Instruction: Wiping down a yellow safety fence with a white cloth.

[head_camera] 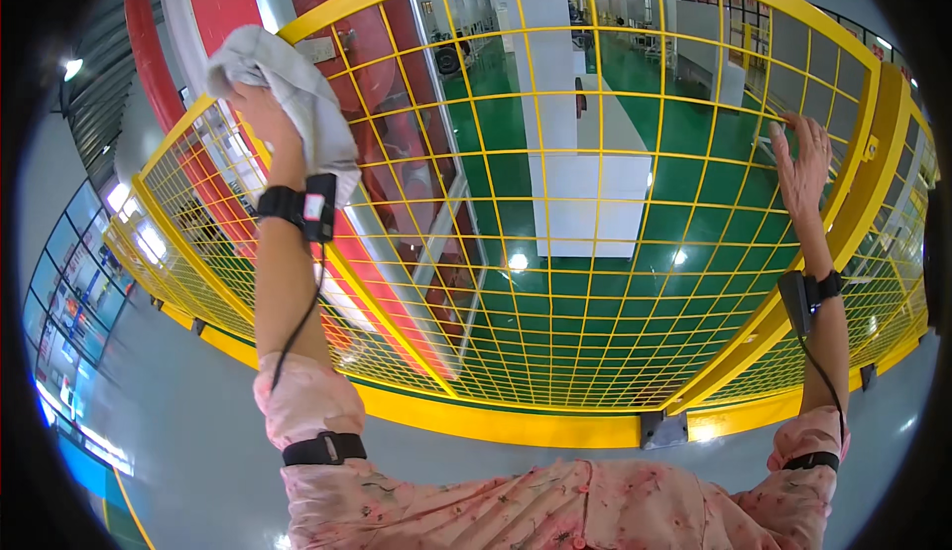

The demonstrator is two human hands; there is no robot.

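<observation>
A yellow wire mesh fence panel (573, 92) stands upright before me. My left hand (268, 118) is raised at the upper left and grips a light grey cloth (320, 104), which drapes over the panel's top rail and hangs beside my wrist. My fingertips are partly hidden by the cloth. On the right, my right hand (803, 152) rests its fingers on the mesh wires near the panel's right frame bar, with the thumb apart and nothing held. Both wrists carry black straps with small cabled devices.
Behind the mesh are a red cabinet (439, 252) with a hose reel, a white box-shaped block (587, 208) and a green floor. A thick yellow post (866, 185) stands at the right. A yellow base rail (506, 420) with dark floor brackets runs along the grey floor.
</observation>
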